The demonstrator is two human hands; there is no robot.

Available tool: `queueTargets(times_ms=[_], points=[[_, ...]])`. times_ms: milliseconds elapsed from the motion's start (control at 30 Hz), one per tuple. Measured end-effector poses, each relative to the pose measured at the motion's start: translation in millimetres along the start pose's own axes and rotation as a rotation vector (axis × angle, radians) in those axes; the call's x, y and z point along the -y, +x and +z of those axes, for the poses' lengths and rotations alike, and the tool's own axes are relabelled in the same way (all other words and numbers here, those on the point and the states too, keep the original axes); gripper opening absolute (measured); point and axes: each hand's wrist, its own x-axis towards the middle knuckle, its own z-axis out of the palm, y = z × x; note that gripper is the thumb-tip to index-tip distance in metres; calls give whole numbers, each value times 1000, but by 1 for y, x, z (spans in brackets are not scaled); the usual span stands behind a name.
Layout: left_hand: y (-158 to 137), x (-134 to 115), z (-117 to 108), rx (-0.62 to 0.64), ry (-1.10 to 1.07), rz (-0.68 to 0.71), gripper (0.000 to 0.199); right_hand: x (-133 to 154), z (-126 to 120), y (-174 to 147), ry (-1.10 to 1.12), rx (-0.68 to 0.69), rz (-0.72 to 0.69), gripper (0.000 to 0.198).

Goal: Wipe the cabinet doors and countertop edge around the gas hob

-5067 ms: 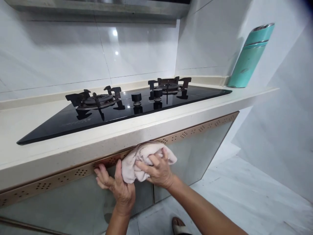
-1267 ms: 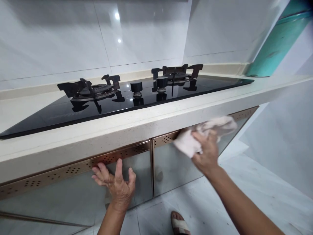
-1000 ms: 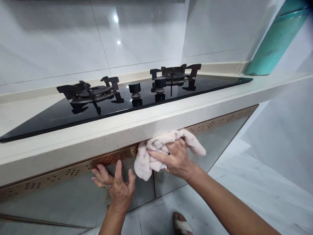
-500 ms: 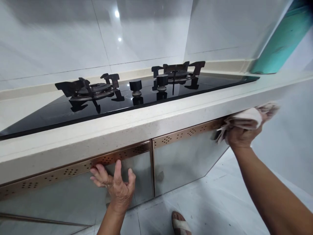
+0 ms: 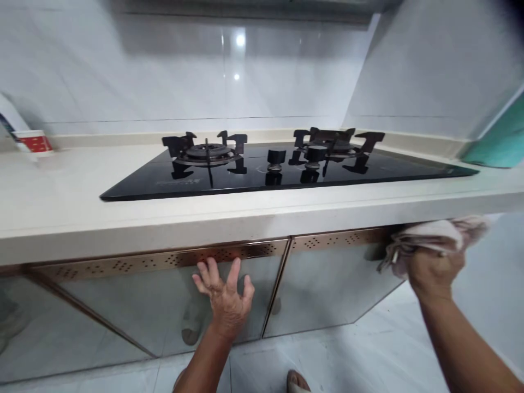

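Note:
My left hand (image 5: 227,297) rests with spread fingers against the left cabinet door (image 5: 139,305), its fingertips near the perforated copper-coloured strip along the top. Nothing is in it. Under the counter's edge at the right, my right hand (image 5: 436,270) is closed on a folded pale cloth (image 5: 434,236). The cloth lies at the top right end of the right cabinet door (image 5: 323,284), just below the countertop (image 5: 229,213). Motion blurs the cloth slightly, and the fingers behind it are partly hidden.
A black gas hob (image 5: 245,177) with two burners and two knobs sits in the counter. At the far left stands a red-and-white cup (image 5: 36,143); at the far right, a green container (image 5: 497,142). A sandalled foot (image 5: 297,380) is on the tiled floor (image 5: 327,360).
The view has swung left and tilted, bringing the cup and more cabinet doors into sight. My right hand still holds the cloth at the door's right end; my left hand stays spread on the left door.

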Motion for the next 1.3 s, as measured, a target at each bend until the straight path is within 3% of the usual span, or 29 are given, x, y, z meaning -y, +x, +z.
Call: queueTargets(times_ms=[100, 200, 300, 433, 567, 733, 933, 1067, 1233, 1300], points=[[-1, -2, -4, -13, -57, -44, 72, 61, 21, -33, -41, 33, -40, 37], [-2, -1, -11, -19, -139, -76, 66, 141, 39, -71, 13, 138, -61, 51], [-3, 4, -18, -22, -214, -87, 58, 217, 52, -103, 25, 280, -135, 49], [-2, 10, -22, -50, -281, -96, 52, 278, 63, -123, 14, 328, -89, 46], [-1, 13, -24, -57, -288, -94, 52, 300, 68, -136, 80, 357, -45, 54], [-3, 15, -31, -50, -333, -212, 59, 313, 66, -142, 227, 474, -216, 54], [2, 12, -45, -71, -409, -252, 43, 298, 60, -114, 333, 347, -298, 74], [6, -6, -60, -198, -484, -176, 52, 299, 56, -103, 373, 336, -247, 64], [-3, -34, -70, -131, -766, -11, 47, 307, 41, -85, 444, 550, -162, 50], [-8, -35, -64, -50, -731, 67, 47, 305, 32, -74, 486, 694, -133, 49]])
